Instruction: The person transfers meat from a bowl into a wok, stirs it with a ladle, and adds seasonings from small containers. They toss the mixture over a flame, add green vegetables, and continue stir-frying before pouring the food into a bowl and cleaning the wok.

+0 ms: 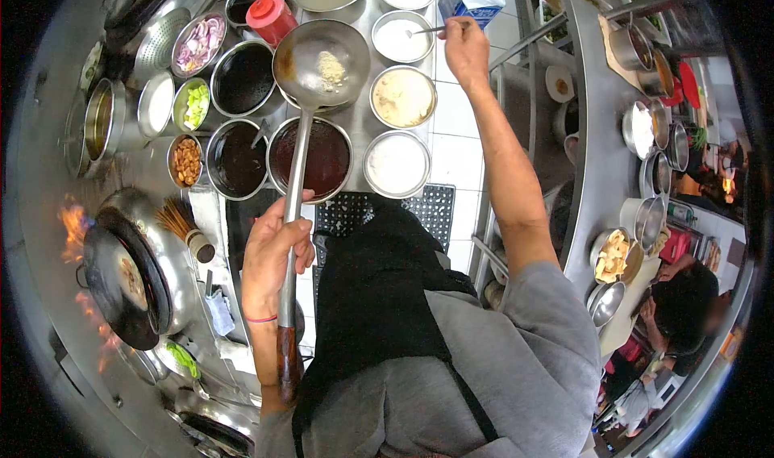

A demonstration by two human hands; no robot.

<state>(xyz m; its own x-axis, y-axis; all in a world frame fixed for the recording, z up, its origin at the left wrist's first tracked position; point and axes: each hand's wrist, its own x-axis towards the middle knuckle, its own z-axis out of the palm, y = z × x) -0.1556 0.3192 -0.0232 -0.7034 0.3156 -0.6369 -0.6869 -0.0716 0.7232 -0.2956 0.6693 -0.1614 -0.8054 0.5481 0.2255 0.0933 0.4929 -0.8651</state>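
A long-handled steel ladle [294, 297] is held in my left hand [278, 252], the thumb pressed over its handle. Its bowl lies above the containers of sauce and carries a small heap of pale granules [330, 71]. My right hand [466, 51] pinches the handle of a small spoon [427, 31], whose tip is over a bowl of white powder [403, 37]. Below that bowl sit a bowl of beige powder [403, 97] and another of white powder [397, 164]. A dark red sauce [310, 158] fills a pot under the ladle.
At the left, flames [74, 228] rise around a wok [121, 285], with a bamboo brush [181, 220] beside it. Bowls of onion [198, 45] and chopped greens [193, 105] stand at upper left. A steel counter [576, 192] with bowls runs along the right; another person [685, 305] is beyond it.
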